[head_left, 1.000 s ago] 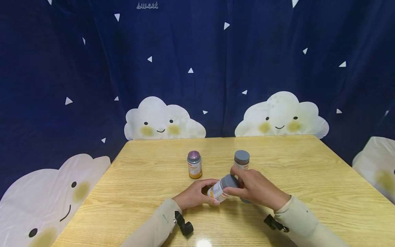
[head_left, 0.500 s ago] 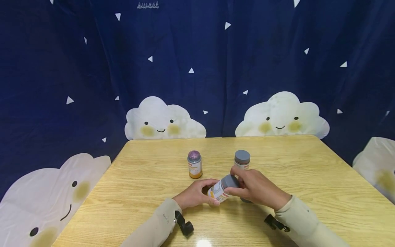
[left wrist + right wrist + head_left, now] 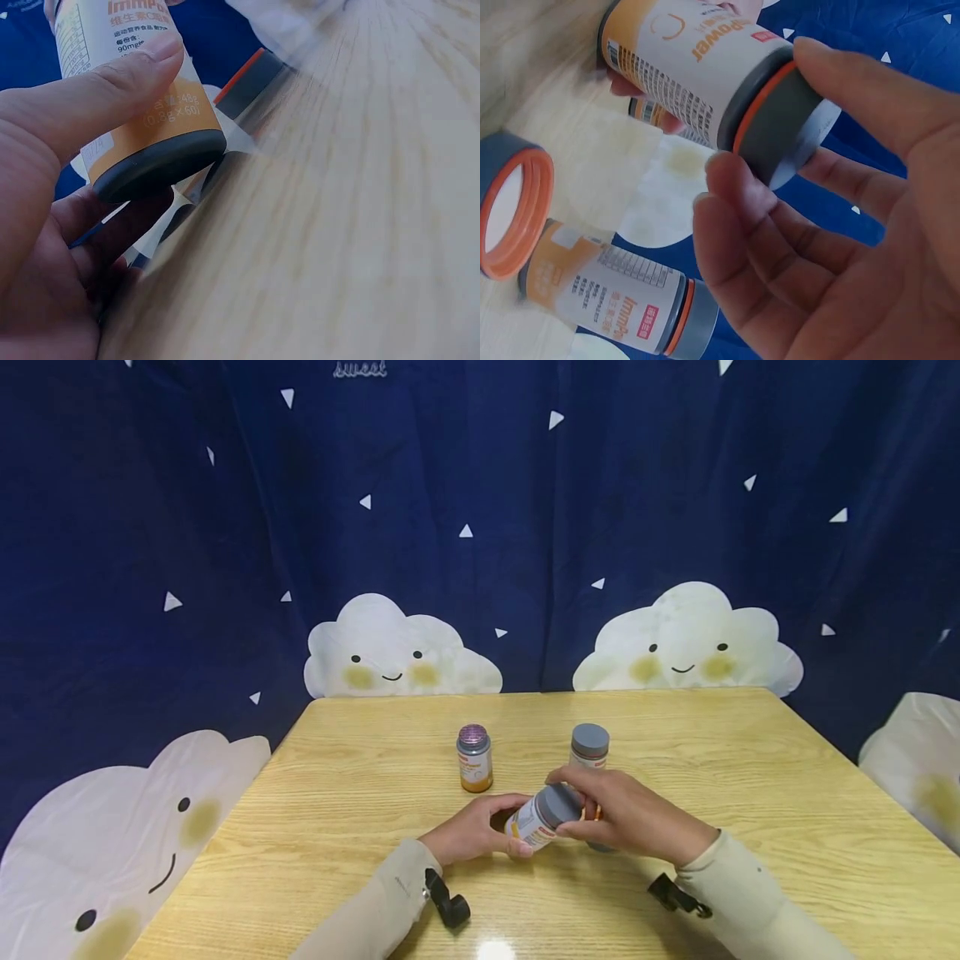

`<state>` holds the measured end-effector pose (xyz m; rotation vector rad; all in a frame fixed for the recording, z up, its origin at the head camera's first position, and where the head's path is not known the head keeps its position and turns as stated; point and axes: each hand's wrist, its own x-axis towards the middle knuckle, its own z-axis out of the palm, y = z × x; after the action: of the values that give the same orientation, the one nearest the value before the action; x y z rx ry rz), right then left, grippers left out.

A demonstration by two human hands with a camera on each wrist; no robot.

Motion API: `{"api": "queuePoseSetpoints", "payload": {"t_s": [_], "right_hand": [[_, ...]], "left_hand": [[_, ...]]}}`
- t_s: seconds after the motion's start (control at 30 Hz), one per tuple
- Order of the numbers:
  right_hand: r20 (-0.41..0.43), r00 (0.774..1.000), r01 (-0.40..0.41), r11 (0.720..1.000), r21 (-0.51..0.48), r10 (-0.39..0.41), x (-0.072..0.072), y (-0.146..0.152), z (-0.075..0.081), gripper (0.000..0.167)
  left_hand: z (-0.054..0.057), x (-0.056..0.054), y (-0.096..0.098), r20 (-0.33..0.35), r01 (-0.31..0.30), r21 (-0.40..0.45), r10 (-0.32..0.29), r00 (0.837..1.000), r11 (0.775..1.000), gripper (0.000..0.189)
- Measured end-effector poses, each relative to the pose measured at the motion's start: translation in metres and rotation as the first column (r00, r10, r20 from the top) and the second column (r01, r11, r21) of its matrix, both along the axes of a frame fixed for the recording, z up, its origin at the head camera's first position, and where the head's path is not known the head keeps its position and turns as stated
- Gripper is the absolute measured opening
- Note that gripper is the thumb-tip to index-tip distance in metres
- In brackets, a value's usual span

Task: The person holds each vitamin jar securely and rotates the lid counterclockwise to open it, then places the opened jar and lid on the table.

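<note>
My left hand [image 3: 480, 833] grips a tilted supplement bottle [image 3: 529, 825], white and orange, thumb across its label [image 3: 127, 82] near the dark base. With thumb and fingers, my right hand [image 3: 637, 814] pinches the bottle's grey cap [image 3: 558, 805]. An orange ring [image 3: 765, 105] shows between cap and bottle in the right wrist view. Behind the right hand stands a second bottle [image 3: 589, 743] with its grey cap on. A loose grey cap [image 3: 514, 206] with an orange inside lies on the table close by, mostly hidden by the right hand in the head view.
A third bottle [image 3: 475, 762] stands uncapped at the back left, a shiny purple seal over its mouth. All this is on a light wooden table [image 3: 360, 760]. A dark blue curtain [image 3: 465, 460] with white clouds hangs behind the table's far edge.
My right hand has turned a little around the cap, its thumb lower right and its forefinger further left over the top. The left hand and its bottle stay nearly still.
</note>
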<state>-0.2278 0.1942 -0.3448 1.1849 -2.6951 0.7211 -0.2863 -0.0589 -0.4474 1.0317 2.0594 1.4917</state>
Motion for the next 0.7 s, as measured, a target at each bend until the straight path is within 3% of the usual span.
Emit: {"api": "queuePoseSetpoints", "payload": {"t_s": [0.17,0.37,0.53,0.7], "right_hand": [[-0.003,0.996,0.088,0.995,0.039,-0.088,0.0002,-0.0008,0.0003,0.049],[-0.050,0.968,0.246,0.969,0.013,-0.245,0.0023,-0.0048,0.0012,0.055],[-0.106,0.954,0.279,0.959,-0.044,-0.282,0.0025,-0.0069,0.0007,0.041],[-0.097,0.957,0.265,0.961,-0.075,-0.272,0.0022,-0.0096,-0.0003,0.035]], "left_hand": [[0.0007,-0.0001,-0.0004,0.009,0.004,0.003,-0.004,1.000,1.000,0.060],[0.0026,0.0007,0.0010,0.009,0.002,0.001,-0.002,1.000,1.000,0.062],[0.0027,0.0012,0.0015,0.016,0.004,0.003,-0.004,1.000,1.000,0.062],[0.0023,0.0016,0.0017,0.006,-0.001,0.002,0.001,1.000,1.000,0.061]]}}
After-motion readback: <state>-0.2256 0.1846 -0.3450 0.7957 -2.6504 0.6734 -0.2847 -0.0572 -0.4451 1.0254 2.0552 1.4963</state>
